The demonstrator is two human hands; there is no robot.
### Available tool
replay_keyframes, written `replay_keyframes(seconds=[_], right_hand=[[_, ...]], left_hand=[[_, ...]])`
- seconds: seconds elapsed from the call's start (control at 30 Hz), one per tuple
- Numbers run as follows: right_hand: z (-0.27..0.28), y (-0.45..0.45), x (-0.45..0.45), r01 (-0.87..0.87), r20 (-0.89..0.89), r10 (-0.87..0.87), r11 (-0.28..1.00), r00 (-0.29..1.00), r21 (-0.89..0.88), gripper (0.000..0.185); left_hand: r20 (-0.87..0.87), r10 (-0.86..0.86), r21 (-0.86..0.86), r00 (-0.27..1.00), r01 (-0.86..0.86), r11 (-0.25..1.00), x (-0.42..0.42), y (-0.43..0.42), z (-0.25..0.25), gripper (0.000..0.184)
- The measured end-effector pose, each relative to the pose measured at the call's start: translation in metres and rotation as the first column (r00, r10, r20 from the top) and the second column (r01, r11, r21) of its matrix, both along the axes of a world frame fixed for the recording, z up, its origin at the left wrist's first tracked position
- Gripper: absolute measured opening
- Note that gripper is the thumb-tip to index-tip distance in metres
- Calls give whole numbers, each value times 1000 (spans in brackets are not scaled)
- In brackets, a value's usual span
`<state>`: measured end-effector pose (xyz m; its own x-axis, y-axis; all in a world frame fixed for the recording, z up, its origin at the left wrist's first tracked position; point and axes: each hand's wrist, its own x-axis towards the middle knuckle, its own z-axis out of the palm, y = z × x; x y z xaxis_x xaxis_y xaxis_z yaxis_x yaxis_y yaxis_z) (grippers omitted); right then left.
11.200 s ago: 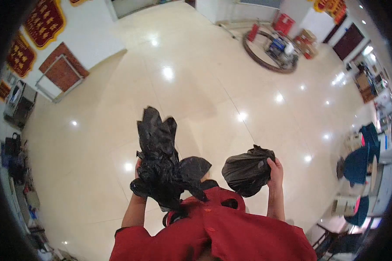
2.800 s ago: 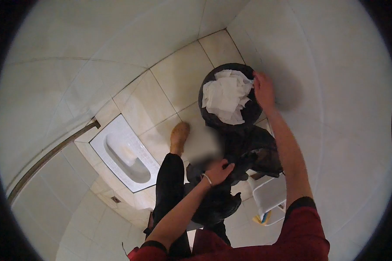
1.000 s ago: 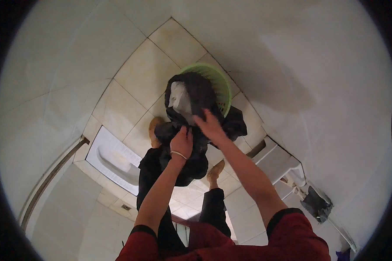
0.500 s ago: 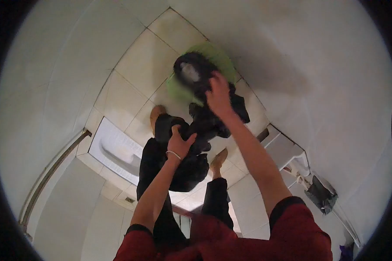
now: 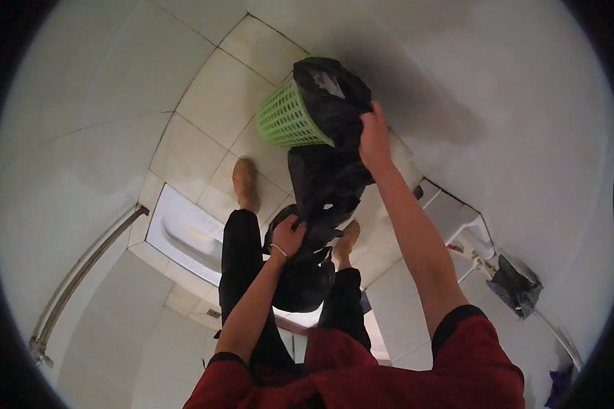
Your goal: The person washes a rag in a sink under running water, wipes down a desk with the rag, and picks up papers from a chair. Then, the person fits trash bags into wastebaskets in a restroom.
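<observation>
A green perforated wastebasket (image 5: 283,119) lies tilted near the wall, its mouth towards the right. Black plastic bag material (image 5: 334,112) lines that mouth and folds out over it, with some whitish stuff (image 5: 329,83) visible inside. My right hand (image 5: 375,140) is closed on the black plastic at the right side of the mouth. Lower down, my left hand (image 5: 288,236) grips a long stretch of black plastic bag (image 5: 320,194), which has small holes or gaps. Whether this is the same bag as the liner, I cannot tell. Its lower part (image 5: 303,286) bulges between my legs.
A white squat toilet (image 5: 184,232) is set in the tiled floor (image 5: 205,136) to the left, with a rusty pipe (image 5: 92,266) along the wall. On the right are a white plastic stand (image 5: 467,228) and a dark grey wrapped object (image 5: 516,286). My feet flank the bag.
The basket has tipped, so its green side now faces left and its mouth faces right. My right hand has moved right with the bag edge; the plastic between my hands is stretched longer.
</observation>
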<state>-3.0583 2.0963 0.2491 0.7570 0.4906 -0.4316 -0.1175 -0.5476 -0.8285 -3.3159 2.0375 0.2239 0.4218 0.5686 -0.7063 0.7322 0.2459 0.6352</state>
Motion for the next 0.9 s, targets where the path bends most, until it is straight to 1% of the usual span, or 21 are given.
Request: replay_keyframes(seconds=[0.03, 0.13, 0.17, 0.2, 0.23, 0.3, 0.33, 0.37, 0.4, 0.47, 0.53, 0.57, 0.63, 0.67, 0.7, 0.73, 0.77, 0.8, 0.83, 0.87, 0.9], right_hand=[[-6, -12, 4, -1, 28, -2, 993, 1000, 115, 40], [7, -39, 16, -21, 102, 13, 997, 995, 69, 31], [10, -51, 18, 355, -350, -261, 904, 900, 239, 29], [12, -62, 18, 709, -752, -354, 674, 557, 207, 27], [23, -65, 18, 711, -750, -356, 671, 558, 211, 27], [55, -69, 17, 790, -784, -457, 609, 419, 67, 29], [59, -77, 17, 794, -785, -457, 604, 417, 70, 29], [63, -87, 19, 816, -817, -438, 574, 376, 68, 30], [67, -97, 22, 838, -846, -416, 542, 334, 64, 31], [75, -123, 27, 836, -846, -394, 538, 360, 105, 33], [87, -146, 27, 822, -837, -354, 540, 417, 181, 36], [105, -152, 25, 899, -786, -544, 436, 294, 35, 39], [107, -185, 22, 898, -807, -512, 437, 295, 51, 40], [116, -192, 19, 892, -827, -474, 446, 303, 71, 41], [125, -198, 7, 871, -771, -524, 484, 361, 78, 44], [125, -208, 2, 876, -773, -525, 476, 357, 81, 44], [122, -220, -3, 920, -833, -507, 391, 220, 5, 46], [116, -234, -10, 949, -878, -472, 307, 80, -79, 47], [102, -254, -21, 952, -879, -470, 297, 74, -79, 47], [91, -269, -33, 877, -821, -459, 470, 338, 99, 48], [83, -287, -44, 816, -775, -433, 551, 461, 177, 49]], left_hand=[[10, -15, 51, 1000, 14, 999, -1, -1, 7, 25], [27, -17, 83, 999, 15, 996, -16, -12, 3, 26], [30, -23, 87, 999, 20, 996, -21, -16, -1, 26], [12, -23, 89, 1000, 22, 996, -28, -21, -4, 27], [-7, -22, 91, 1000, 22, 996, -31, -21, -7, 28], [-47, -86, 74, 995, 90, 993, -32, -17, -5, 30], [-92, -142, 56, 986, 148, 987, -31, -16, -1, 31], [-93, -149, 61, 984, 155, 986, -28, -16, 2, 31], [-97, -162, 10, 982, 164, 986, -26, -14, 5, 32], [-101, -183, -40, 978, 180, 983, -23, -15, 9, 34], [-92, -215, 151, 972, 227, 962, -17, -19, 15, 33], [-92, -223, 149, 970, 235, 961, -12, -23, 20, 33], [60, -207, 515, 976, 147, 844, 2, -30, 35, 24], [60, -215, 516, 975, 154, 842, 8, -32, 45, 24], [108, -243, 506, 964, 157, 848, 14, -34, 53, 23], [156, -271, 497, 950, 162, 853, 18, -36, 57, 22], [156, -281, 499, 947, 170, 850, 16, -41, 55, 22], [190, -221, 358, 957, 142, 923, 11, -46, 49, 19], [211, -156, 207, 965, 112, 972, 7, -48, 45, 17], [209, -166, 209, 964, 122, 970, 4, -45, 43, 17], [163, -182, 54, 970, 175, 983, 0, -40, 40, 18]])
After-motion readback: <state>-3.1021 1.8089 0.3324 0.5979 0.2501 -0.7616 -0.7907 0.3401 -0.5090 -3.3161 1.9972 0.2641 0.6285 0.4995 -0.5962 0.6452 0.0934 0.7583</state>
